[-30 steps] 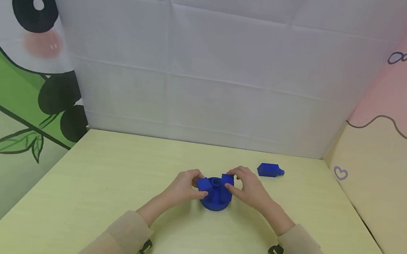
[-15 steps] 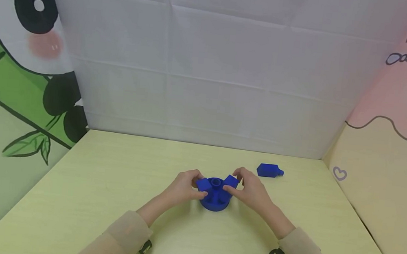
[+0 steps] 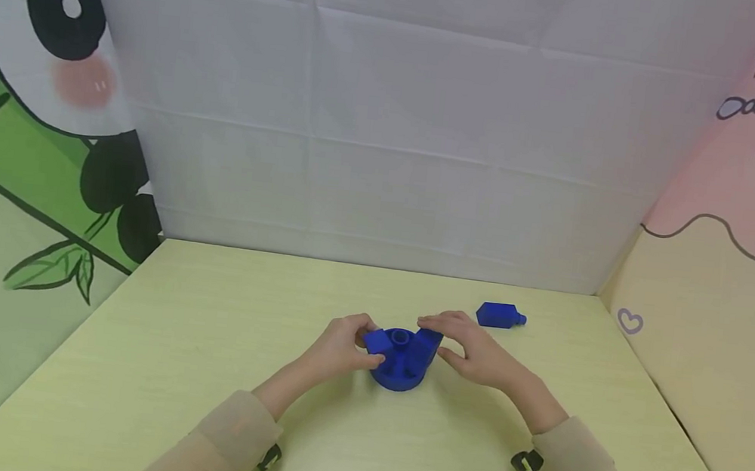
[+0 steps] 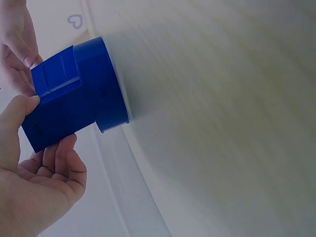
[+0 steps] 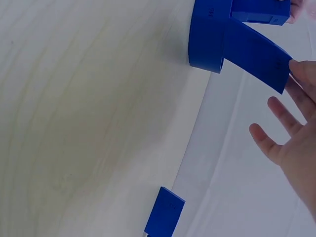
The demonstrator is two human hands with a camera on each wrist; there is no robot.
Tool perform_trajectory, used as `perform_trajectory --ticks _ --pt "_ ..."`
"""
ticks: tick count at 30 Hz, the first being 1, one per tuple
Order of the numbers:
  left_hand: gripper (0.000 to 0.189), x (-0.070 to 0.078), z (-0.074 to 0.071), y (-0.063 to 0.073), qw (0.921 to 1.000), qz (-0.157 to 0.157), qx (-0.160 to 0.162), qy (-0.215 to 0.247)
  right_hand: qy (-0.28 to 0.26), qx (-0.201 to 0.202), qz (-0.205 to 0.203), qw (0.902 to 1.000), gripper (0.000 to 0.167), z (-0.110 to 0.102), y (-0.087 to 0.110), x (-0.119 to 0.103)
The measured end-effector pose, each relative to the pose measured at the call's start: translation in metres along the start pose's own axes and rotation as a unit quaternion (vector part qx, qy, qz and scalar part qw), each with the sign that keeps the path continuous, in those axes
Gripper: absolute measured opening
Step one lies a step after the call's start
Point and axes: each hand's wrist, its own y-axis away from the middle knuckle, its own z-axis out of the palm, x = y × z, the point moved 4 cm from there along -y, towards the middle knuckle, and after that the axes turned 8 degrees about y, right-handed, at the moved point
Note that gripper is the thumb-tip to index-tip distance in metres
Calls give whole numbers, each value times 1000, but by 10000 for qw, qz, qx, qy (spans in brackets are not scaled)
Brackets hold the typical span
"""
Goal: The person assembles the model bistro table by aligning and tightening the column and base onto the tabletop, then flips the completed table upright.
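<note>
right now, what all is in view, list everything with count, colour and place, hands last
table: 1, pale yellow, across the front
base: 1, blue, on table
post: 1, blue, on base, between two blocks
left block: 1, blue, left side of base
right block: 1, blue, right side of base, tilted outward
loose block: 1, blue, lying on table, far right
backdrop: 1, whitish, behind table
left drawing: 1, green, black, white
right drawing: 1, pink
heart: 1, purple, far right
wrist devices: 2, black, by the cuffs
sleeves: 2, beige, both arms
left hand: 1, bare, at left block
right hand: 1, bare, at right block
</note>
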Motion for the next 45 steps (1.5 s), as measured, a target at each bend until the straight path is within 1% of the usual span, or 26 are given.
perform_trajectory --ticks 4,8,11,18,24,31,35,38,40,42,45 --pt "34 0 0 0 10000 9 1 -17 102 -153 66 9998 39 4 0 1" --pt "34 -1 0 -1 10000 -22 2 -29 136 -131 285 9994 35 4 1 0" --pt "34 -2 0 -1 10000 -59 1 -40 223 -12 445 9988 33 3 1 0" --pt "33 -3 0 -2 10000 -49 -2 -33 437 409 699 9958 32 5 3 -2" --pt "33 -4 0 -2 10000 -67 11 16 446 512 1238 9900 33 9 4 -2" --pt "33 -5 1 -2 10000 -20 7 15 347 566 1845 9806 38 13 4 -4" --pt "34 -4 0 -3 10000 9 0 -13 322 531 2070 9764 41 15 4 -5" --pt "34 -4 0 -3 10000 22 -8 -13 330 470 2052 9770 47 13 4 -5" --pt "34 -4 0 -3 10000 35 -3 4 271 397 1885 9809 52 11 4 -5" --pt "33 -5 0 -3 10000 53 5 14 207 273 1590 9867 56 9 5 -5" --pt "33 -7 1 -4 10000 89 20 24 91 84 958 9953 57 6 6 -2"
